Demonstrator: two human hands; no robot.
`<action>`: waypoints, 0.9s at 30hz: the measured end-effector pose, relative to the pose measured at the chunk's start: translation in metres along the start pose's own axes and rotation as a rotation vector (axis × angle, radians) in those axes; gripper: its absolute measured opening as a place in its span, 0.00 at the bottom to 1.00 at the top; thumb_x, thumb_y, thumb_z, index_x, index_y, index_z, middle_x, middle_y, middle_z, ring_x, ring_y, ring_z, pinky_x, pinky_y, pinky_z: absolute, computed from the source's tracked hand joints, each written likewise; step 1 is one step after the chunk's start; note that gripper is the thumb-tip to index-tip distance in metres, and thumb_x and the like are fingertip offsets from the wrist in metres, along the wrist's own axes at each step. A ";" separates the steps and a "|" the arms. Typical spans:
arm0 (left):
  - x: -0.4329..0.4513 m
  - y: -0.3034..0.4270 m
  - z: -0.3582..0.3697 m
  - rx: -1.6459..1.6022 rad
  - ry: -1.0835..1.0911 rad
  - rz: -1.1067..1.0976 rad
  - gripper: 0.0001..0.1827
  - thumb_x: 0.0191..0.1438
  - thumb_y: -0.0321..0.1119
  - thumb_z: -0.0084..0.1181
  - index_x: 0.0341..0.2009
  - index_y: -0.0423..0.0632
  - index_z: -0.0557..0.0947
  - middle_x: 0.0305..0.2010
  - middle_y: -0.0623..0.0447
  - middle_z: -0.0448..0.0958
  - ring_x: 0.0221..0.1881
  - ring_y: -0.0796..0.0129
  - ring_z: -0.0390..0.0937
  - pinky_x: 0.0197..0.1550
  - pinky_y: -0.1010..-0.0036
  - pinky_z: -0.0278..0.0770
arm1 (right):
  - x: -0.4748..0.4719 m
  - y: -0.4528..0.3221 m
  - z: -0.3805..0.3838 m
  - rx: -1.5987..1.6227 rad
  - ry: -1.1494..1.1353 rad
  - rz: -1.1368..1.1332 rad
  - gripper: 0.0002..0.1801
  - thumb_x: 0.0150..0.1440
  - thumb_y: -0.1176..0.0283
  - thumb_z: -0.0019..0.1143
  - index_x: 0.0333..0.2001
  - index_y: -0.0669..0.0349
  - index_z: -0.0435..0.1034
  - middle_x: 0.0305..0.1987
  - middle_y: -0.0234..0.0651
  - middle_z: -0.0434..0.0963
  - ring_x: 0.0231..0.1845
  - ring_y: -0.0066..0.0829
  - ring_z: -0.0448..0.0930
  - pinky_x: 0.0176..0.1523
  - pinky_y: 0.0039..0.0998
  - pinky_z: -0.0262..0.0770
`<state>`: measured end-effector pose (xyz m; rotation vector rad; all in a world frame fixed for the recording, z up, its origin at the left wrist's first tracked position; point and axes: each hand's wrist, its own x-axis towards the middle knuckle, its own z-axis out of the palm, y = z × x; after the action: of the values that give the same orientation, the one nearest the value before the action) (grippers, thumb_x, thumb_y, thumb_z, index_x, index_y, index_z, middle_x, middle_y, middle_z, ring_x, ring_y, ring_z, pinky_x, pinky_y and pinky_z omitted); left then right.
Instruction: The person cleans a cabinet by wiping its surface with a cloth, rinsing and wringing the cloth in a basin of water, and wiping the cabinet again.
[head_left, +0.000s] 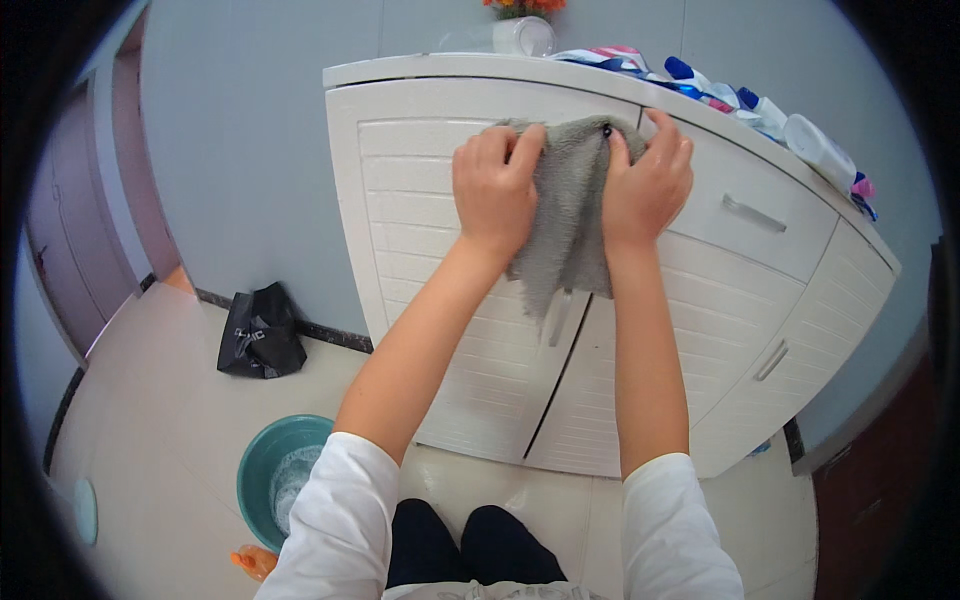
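A grey cloth (570, 202) hangs in folds between my two hands, in front of the upper doors of a white cabinet (435, 262). My left hand (496, 184) grips its left upper edge with curled fingers. On the other side my right hand (646, 180) pinches the cloth near a small dark round spot (607, 130), its fingers close to the edge of a drawer (757, 187). The lower part of the cloth partly covers a door handle (561, 319). Whether the cloth touches the cabinet front cannot be made out.
Bottles (817, 146) and packets lie along the cabinet top, near a white vase (525, 37) with orange flowers. On the floor at left stand a green basin (255, 480) of soapy water, an orange bottle (255, 561) and a black bag (262, 330).
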<state>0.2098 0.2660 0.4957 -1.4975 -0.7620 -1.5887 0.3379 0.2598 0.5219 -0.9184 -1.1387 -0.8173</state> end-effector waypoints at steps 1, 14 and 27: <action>-0.003 0.006 -0.002 -0.049 -0.049 -0.068 0.16 0.42 0.26 0.51 0.39 0.45 0.73 0.36 0.49 0.69 0.36 0.57 0.66 0.39 0.64 0.62 | -0.002 0.002 0.002 0.012 0.018 0.047 0.17 0.43 0.69 0.56 0.39 0.59 0.65 0.37 0.37 0.66 0.37 0.38 0.68 0.43 0.35 0.61; -0.059 -0.008 0.012 0.054 -0.326 0.002 0.28 0.48 0.43 0.44 0.56 0.60 0.61 0.63 0.51 0.49 0.63 0.56 0.42 0.57 0.46 0.35 | -0.051 0.001 0.029 -0.214 -0.044 -0.173 0.34 0.47 0.59 0.43 0.55 0.67 0.53 0.61 0.55 0.47 0.61 0.51 0.51 0.58 0.46 0.49; -0.059 -0.080 -0.024 0.288 -0.214 -0.205 0.30 0.49 0.43 0.44 0.57 0.47 0.59 0.62 0.40 0.47 0.63 0.47 0.40 0.56 0.44 0.38 | -0.035 -0.086 0.084 -0.032 -0.142 -0.512 0.34 0.43 0.52 0.48 0.51 0.62 0.60 0.59 0.42 0.56 0.60 0.39 0.57 0.57 0.40 0.55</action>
<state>0.1265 0.2938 0.4422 -1.4238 -1.2451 -1.4036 0.2208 0.3041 0.5170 -0.7250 -1.5196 -1.1993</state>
